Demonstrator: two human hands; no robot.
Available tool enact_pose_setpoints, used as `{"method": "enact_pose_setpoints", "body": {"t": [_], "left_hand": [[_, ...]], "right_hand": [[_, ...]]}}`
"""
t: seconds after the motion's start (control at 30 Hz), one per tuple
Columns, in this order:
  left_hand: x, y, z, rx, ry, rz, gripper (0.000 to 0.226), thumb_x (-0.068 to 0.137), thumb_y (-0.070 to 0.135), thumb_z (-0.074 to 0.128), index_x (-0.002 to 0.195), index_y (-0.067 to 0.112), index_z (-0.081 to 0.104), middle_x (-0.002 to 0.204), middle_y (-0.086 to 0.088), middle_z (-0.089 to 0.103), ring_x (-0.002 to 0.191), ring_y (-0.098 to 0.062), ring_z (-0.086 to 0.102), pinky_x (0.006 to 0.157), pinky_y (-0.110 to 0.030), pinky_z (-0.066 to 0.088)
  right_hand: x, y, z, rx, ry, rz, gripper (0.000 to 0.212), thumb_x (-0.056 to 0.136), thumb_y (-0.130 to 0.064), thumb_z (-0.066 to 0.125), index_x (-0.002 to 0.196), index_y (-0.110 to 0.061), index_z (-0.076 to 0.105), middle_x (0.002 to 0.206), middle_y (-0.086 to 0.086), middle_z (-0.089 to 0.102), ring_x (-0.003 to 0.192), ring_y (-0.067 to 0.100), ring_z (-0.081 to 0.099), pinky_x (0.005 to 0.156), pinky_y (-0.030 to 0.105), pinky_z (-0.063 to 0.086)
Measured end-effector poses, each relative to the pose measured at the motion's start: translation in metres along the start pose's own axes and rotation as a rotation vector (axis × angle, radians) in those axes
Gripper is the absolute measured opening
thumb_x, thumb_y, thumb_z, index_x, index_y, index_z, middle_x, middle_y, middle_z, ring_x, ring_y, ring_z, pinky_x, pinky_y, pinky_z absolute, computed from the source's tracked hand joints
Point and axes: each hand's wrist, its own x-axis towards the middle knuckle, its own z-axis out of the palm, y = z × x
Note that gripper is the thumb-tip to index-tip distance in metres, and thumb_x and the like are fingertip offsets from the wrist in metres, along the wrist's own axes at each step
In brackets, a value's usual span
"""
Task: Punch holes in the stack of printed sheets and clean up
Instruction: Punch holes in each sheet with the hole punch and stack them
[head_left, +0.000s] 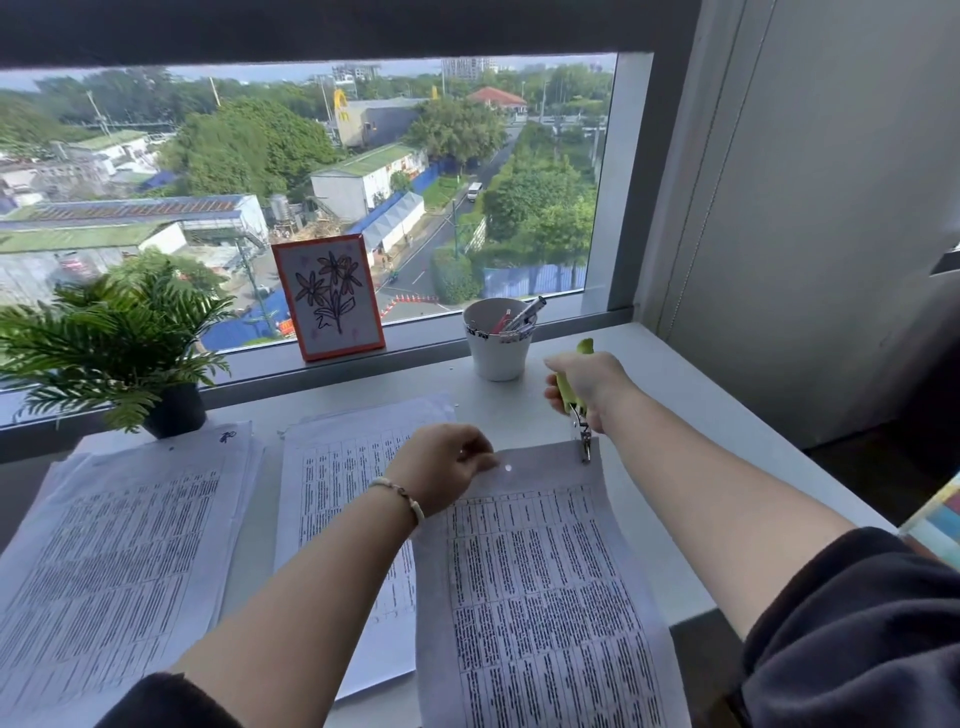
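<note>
A printed sheet (540, 597) lies lifted in front of me, with one round hole (508, 468) near its top edge. My left hand (441, 467) pinches that top edge just left of the hole. My right hand (589, 387) grips a green-handled hole punch (574, 402), whose metal jaws (585, 447) bite the sheet's top right corner. A second printed stack (332, 499) lies under my left arm, and a third stack (114, 561) lies at the far left.
A white cup (496, 345) with pens stands behind the punch. A framed flower drawing (330, 296) and a potted fern (119, 343) sit by the window. The white desk (654, 415) ends at the right, near coloured papers (940, 514).
</note>
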Motion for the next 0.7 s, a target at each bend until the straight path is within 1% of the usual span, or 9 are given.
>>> {"method": "enact_pose_setpoints", "body": {"t": [0.13,0.27,0.33,0.43,0.5,0.53,0.6,0.7], "left_hand": [[0.001,-0.002,-0.003,-0.055,0.004,-0.009,0.015,0.083,0.028,0.071,0.089,0.014,0.074,0.087,0.000,0.073,0.080,-0.013,0.065,0.082,-0.030,0.053],[0.002,-0.002,-0.005,-0.048,-0.035,-0.037,0.015,0.084,0.029,0.071,0.090,0.016,0.073,0.089,0.002,0.073,0.083,-0.013,0.065,0.085,-0.032,0.053],[0.001,0.001,-0.007,0.029,-0.107,-0.060,0.019,0.087,0.033,0.066,0.096,0.017,0.070,0.096,0.002,0.071,0.091,-0.015,0.064,0.087,-0.032,0.051],[0.005,0.019,-0.004,0.301,-0.268,-0.059,0.037,0.089,0.049,0.055,0.113,0.020,0.058,0.111,0.002,0.064,0.103,-0.020,0.059,0.088,-0.032,0.048],[0.012,0.036,0.007,0.339,-0.308,-0.047,0.042,0.091,0.050,0.051,0.119,0.019,0.054,0.118,-0.002,0.062,0.108,-0.023,0.057,0.087,-0.032,0.046],[0.016,0.044,0.014,0.301,-0.308,-0.054,0.040,0.092,0.047,0.051,0.119,0.017,0.055,0.118,-0.003,0.062,0.109,-0.024,0.057,0.087,-0.033,0.045],[0.023,0.054,0.025,0.200,-0.268,-0.077,0.033,0.093,0.042,0.053,0.111,0.016,0.061,0.114,-0.006,0.064,0.107,-0.025,0.058,0.086,-0.033,0.046],[0.025,0.055,0.034,0.163,-0.212,-0.087,0.028,0.091,0.041,0.055,0.101,0.017,0.065,0.107,-0.005,0.067,0.101,-0.024,0.060,0.084,-0.032,0.048]], "right_hand": [[0.000,-0.001,-0.001,0.033,0.018,-0.033,0.017,0.091,-0.018,0.064,0.080,-0.009,0.055,0.069,0.006,0.053,0.055,0.015,0.049,0.053,0.025,0.045],[0.001,0.002,0.001,-0.001,0.069,-0.078,0.021,0.090,-0.023,0.066,0.078,-0.011,0.053,0.066,0.004,0.052,0.051,0.013,0.046,0.045,0.023,0.041],[0.001,0.004,0.003,0.005,0.084,-0.097,0.021,0.090,-0.024,0.065,0.079,-0.012,0.052,0.066,0.003,0.051,0.050,0.013,0.045,0.044,0.022,0.040],[0.002,0.006,0.006,0.024,0.108,-0.124,0.022,0.090,-0.023,0.065,0.078,-0.014,0.049,0.065,0.004,0.050,0.048,0.014,0.043,0.047,0.024,0.039],[0.001,0.007,0.009,0.024,0.111,-0.126,0.024,0.089,-0.023,0.065,0.075,-0.014,0.048,0.063,0.004,0.050,0.048,0.015,0.042,0.047,0.024,0.038],[0.000,0.007,0.011,0.024,0.109,-0.123,0.025,0.089,-0.022,0.065,0.073,-0.013,0.048,0.062,0.004,0.049,0.048,0.016,0.042,0.047,0.024,0.038],[-0.001,0.009,0.012,0.007,0.111,-0.123,0.027,0.089,-0.023,0.066,0.072,-0.013,0.048,0.062,0.004,0.049,0.048,0.017,0.042,0.046,0.024,0.038],[0.000,0.011,0.010,-0.029,0.136,-0.133,0.023,0.088,-0.025,0.066,0.079,-0.010,0.050,0.065,0.005,0.051,0.046,0.017,0.044,0.044,0.023,0.039]]}}
